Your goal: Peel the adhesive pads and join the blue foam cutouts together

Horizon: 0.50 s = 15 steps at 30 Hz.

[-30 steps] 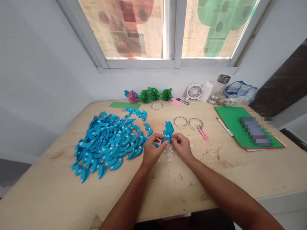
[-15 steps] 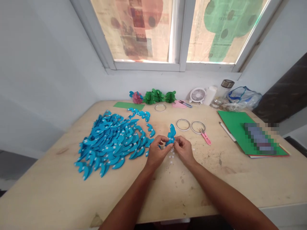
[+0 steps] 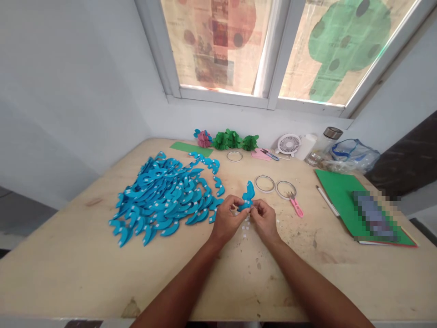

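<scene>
My left hand [image 3: 226,222] and my right hand [image 3: 264,220] meet over the middle of the wooden table [image 3: 85,273]. Both pinch a small bunch of blue curved paper pieces [image 3: 247,197], which sticks up between the fingertips. A large heap of the same blue paper pieces [image 3: 164,196], each with a white tape square, lies to the left of my left hand. Tiny white tape backings [image 3: 246,224] are scattered on the table under my hands.
Two tape rings [image 3: 265,183] and pink snips [image 3: 296,206] lie just beyond my right hand. A third ring [image 3: 234,156], green paper flowers [image 3: 234,140], a small white fan [image 3: 288,144], a bottle [image 3: 324,145] and green sheets [image 3: 344,196] stand farther back and right.
The blue bunch has turned edge-on and looks narrower between my fingers. My hands stay together on it. The camera has tilted and shifted, so everything sits slightly further right in view.
</scene>
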Each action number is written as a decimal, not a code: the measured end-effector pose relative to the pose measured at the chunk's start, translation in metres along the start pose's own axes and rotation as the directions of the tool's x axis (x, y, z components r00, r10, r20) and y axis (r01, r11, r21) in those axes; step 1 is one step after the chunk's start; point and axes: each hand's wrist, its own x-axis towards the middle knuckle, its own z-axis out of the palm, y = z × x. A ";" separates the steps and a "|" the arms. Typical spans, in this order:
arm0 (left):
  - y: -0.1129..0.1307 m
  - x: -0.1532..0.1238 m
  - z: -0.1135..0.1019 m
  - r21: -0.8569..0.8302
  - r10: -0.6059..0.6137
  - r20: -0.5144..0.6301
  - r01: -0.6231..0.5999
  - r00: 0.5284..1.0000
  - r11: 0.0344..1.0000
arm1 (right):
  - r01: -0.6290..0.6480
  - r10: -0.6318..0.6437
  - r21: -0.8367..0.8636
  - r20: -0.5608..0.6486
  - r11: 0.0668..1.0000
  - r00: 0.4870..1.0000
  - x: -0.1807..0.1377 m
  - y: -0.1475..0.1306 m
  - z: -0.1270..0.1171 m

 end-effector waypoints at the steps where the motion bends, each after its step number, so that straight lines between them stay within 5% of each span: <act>1: 0.000 0.000 0.000 -0.001 -0.006 0.002 0.006 1.000 1.000 | -0.001 0.001 0.000 0.000 1.000 1.000 0.000 0.000 0.000; 15: -0.004 0.001 0.003 -0.033 -0.020 -0.001 0.020 1.000 0.999 | -0.025 0.025 -0.015 -0.010 1.000 1.000 0.000 -0.002 0.000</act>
